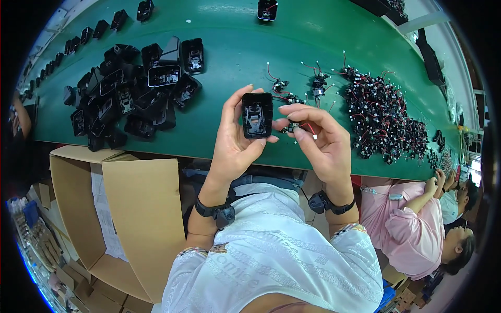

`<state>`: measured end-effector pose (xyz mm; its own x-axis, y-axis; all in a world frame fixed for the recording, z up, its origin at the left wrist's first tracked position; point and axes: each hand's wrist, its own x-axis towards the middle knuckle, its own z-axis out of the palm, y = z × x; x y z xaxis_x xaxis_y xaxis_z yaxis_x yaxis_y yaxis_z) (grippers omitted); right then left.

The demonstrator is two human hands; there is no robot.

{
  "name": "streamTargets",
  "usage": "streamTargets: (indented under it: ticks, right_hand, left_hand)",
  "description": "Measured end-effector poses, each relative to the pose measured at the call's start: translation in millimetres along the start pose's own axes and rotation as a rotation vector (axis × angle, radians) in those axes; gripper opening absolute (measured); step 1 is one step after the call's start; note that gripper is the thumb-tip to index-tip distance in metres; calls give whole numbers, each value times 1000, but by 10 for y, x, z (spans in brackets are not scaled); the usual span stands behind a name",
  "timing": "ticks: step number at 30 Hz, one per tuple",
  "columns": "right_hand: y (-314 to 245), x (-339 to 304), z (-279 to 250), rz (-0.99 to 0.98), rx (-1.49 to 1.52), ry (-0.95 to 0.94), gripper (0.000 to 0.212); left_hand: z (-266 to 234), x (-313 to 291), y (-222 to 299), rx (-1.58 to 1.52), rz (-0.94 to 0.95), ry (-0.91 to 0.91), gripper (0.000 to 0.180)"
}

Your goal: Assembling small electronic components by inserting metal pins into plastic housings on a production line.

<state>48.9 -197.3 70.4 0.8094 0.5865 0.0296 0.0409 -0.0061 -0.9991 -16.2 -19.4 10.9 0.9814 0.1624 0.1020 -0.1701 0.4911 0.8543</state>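
Observation:
My left hand (236, 141) is closed around a black plastic housing (257, 116), holding it upright with its open, hollow side showing. Molded ribs and a small light-coloured part are visible inside it. Just to the right, my right hand (326, 136) pinches a small black part with red wires and a white connector (295, 125), close beside the housing's edge. On the green table beyond my right hand lie a few more wired parts (319, 86), loosely spread. A jumbled pile of similar black housings (125, 96) rests to the left of my left hand.
A dense heap of wired parts (378, 117) covers the table's right side. Single housings stand at the far edge (267, 10) and in a row at far left (100, 28). An open cardboard box (141, 208) sits below the table's left edge. A person in pink (402, 224) works at right.

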Motion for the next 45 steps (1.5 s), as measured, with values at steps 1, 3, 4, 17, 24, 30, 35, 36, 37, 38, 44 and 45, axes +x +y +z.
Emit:
streamTargets:
  ticks: [1,3,4,17,24,30,35,36,37,38,44,45]
  right_hand:
    - [17,2,14,0,0,0,31]
    - [63,-1,36,-84,34,94,33]
    - [46,-8,34,-83,34,93,33]
    - [72,50,47,-39,172,9,37]
    - [79,89,103,-116,143,64,38]
    - [104,142,82,-255,-200,-26,31]
    - [-7,243,41,-432,-447,-162,36]
    - [-69,245,46,-429,-525,-166,39]
    - [-98,245,52,-425,-603,-170,42]
    - [-94,245,56,-424,-601,-172,42]
    - [-96,283,126,-455,-697,-355,50]
    - [-84,287,123,-455,-697,-355,50]
  left_hand:
    - [-3,-5,-7,2,3,1,84]
    - [-5,-12,-7,3,5,4,84]
    - [-4,-15,-1,3,9,1,84]
    - [-39,-30,-30,61,24,-15,86]
    - [31,-41,44,-14,-20,22,85]
    - [13,-51,62,-10,-31,10,87]
    - [-28,-88,97,-7,-133,0,90]
    - [-23,-88,103,-7,-134,3,90]
    - [-13,-85,112,11,-141,-2,90]
    - [-7,-82,113,28,-149,-7,91]
    - [-26,-91,58,69,-90,-35,90]
    - [-17,-91,73,70,-91,-35,90]
